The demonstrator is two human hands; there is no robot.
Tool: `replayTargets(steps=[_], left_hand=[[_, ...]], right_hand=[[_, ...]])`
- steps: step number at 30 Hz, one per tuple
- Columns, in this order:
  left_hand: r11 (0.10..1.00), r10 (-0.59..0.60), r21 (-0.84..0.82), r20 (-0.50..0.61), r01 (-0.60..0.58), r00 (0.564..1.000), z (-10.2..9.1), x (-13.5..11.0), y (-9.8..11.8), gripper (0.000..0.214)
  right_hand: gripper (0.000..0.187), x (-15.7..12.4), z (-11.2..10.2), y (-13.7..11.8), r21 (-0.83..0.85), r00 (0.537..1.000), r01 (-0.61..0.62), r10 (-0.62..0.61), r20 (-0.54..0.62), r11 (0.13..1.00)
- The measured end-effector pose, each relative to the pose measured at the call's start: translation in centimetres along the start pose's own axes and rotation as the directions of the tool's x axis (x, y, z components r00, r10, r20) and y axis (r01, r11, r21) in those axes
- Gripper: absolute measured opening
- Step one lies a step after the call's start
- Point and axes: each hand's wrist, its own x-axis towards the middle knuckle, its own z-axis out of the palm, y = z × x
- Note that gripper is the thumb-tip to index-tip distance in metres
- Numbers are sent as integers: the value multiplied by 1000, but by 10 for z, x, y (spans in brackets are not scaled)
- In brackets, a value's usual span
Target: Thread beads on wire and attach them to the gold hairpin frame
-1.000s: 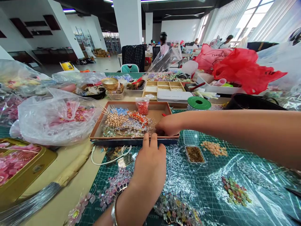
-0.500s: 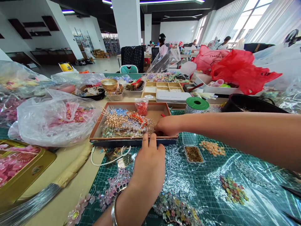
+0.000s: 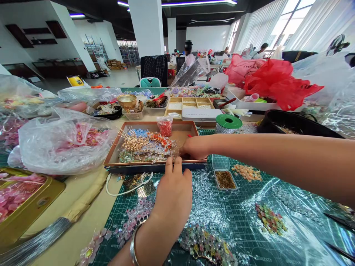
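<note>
A shallow brown tray [image 3: 185,129] in front of me holds gold sprigs [image 3: 133,141], blue and orange beaded flowers and a small bag of red beads [image 3: 166,127]. My right hand [image 3: 194,147] reaches across into the tray's near right corner, fingers curled down; what they pinch is hidden. My left hand [image 3: 173,188] rests at the tray's front edge, fingers pointing forward and touching the rim. A silver bangle sits on that wrist.
A green cutting mat [image 3: 249,225] carries scattered bead flowers, a small clear box of gold beads [image 3: 225,180] and gold combs [image 3: 138,183]. Plastic bags of pink flowers [image 3: 63,140] lie left; a gold tin [image 3: 27,199] sits near left. Red bags [image 3: 277,83] and a green spool [image 3: 229,121] stand right.
Both hands stay at the tray; the view has shifted slightly, and the hands sit a little further left and up.
</note>
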Motion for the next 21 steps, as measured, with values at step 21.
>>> replayTargets(steps=[21], left_hand=[[1000,23,2,5,-23,1000,3,0,-1,21]], right_hand=[[20,-171,125,-28,420,971,-179,229,-71,890]])
